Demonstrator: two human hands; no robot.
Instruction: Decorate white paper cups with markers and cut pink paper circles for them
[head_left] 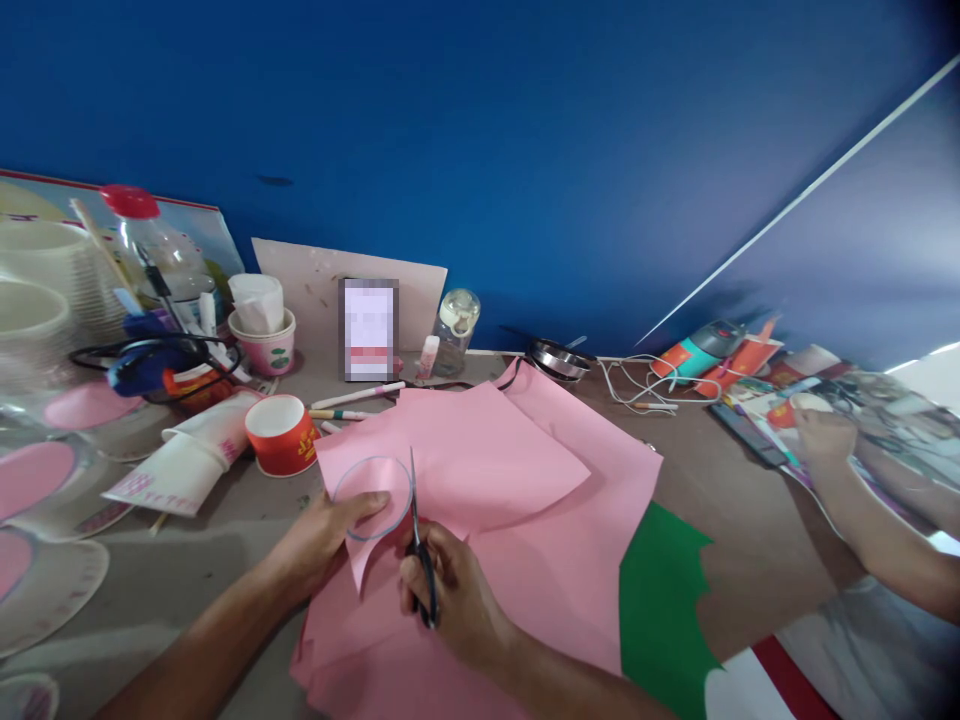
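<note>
My left hand (341, 525) grips a piece of pink paper (390, 475), its thumb lying on top inside a drawn blue-grey circle. The fingers beneath the paper are hidden. In my right hand (454, 590) is a pair of scissors (418, 530) with black handles. Their blades point away from me, at the right edge of the circle, and look close together. A narrow flap of the held paper hangs down below the circle. Under both hands lie several large pink sheets (547, 570).
Left are a red paper cup (281, 435), white cups (199, 450) and a red-capped bottle (161, 250). A phone (369, 330) and glass jar (457, 325) stand behind. Green paper (660, 590) lies right. A co-worker's hand (825, 435) is near another cup at far right.
</note>
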